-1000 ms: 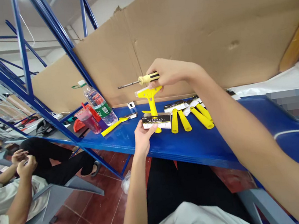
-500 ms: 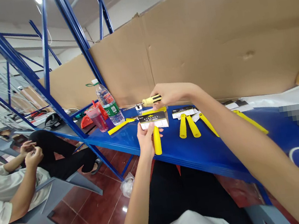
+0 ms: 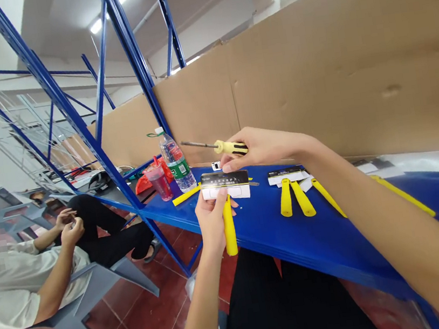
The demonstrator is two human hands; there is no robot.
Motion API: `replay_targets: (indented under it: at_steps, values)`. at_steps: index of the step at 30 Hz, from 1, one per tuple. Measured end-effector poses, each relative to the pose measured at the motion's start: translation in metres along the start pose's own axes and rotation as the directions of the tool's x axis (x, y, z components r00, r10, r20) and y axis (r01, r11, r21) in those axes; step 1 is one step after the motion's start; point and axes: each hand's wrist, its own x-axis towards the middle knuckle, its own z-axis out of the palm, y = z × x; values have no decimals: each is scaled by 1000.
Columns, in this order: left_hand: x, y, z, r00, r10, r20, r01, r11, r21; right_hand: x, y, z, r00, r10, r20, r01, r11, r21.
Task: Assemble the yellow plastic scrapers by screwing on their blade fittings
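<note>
My left hand is closed around a yellow-handled scraper, thumb pressed on the black-and-white card sleeve that covers its head. The handle points down toward me, out over the table's front edge. Above and behind the sleeve, my right hand grips a screwdriver by its yellow-and-black handle, with the metal shaft pointing left. Its fingertips are close to the sleeve's top edge; I cannot tell if they touch it. Another yellow handle lies to the left, partly hidden behind the left hand and sleeve.
Several yellow-handled tools with card sleeves lie on the blue table to the right. A water bottle and a red-drink cup stand left, near a blue rack post. Cardboard walls the back. A seated person is at far left.
The scraper is lower in view, its sleeve facing me more squarely. My right hand and the screwdriver are raised clear of the table, shaft now tilting upward to the left. The camera view has shifted.
</note>
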Motion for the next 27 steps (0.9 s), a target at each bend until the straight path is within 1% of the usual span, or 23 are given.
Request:
replay_targets:
  at_steps: [2,4,7,12,14,15,17,18,20,22,23,24,25,27]
  values:
    - [-1,4,-2,1000,14,10,-15,1000,20,0,-5,2,1000,13,16,-12,1000,-3]
    - [-1,5,-3,999,12,38,-14,999,40,2,-8,6,1000,14,23,-13,997,-81]
    - [-1,5,-3,996,12,88,-19,997,73,6,-12,9,1000,5,-11,-7,979,-204]
    - [6,1,-7,983,35,178,-56,992,111,-1,-18,2,995,32,-95,-52,976,-212]
    - [8,-2,-9,980,53,189,-83,985,153,-6,-16,-4,989,49,-139,-76,976,-202]
    - [8,-3,-10,981,78,177,-110,978,180,-8,-14,-7,986,58,-156,-88,977,-193]
    - [9,-6,-13,978,171,124,-196,951,238,-10,-9,-13,980,77,-182,-108,980,-169]
    - [9,-6,-13,967,236,95,-254,930,267,-10,-7,-14,978,84,-191,-115,981,-158]
    - [10,-6,-15,926,372,71,-374,869,324,-10,-3,-15,974,85,-209,-117,983,-142]
    - [10,-5,-16,882,459,109,-464,803,373,-9,-3,-14,970,72,-232,-103,987,-125]
    - [9,-4,-16,868,475,142,-491,781,386,-8,-5,-12,968,64,-244,-93,989,-111]
    - [9,-3,-15,865,470,175,-500,776,386,-7,-7,-10,966,59,-253,-84,993,-86]
    - [8,-3,-14,872,448,197,-489,788,374,-7,-9,-9,964,62,-260,-76,996,-46]
    - [6,-5,-12,911,365,191,-409,857,314,-7,-14,-6,957,92,-275,-76,995,67]
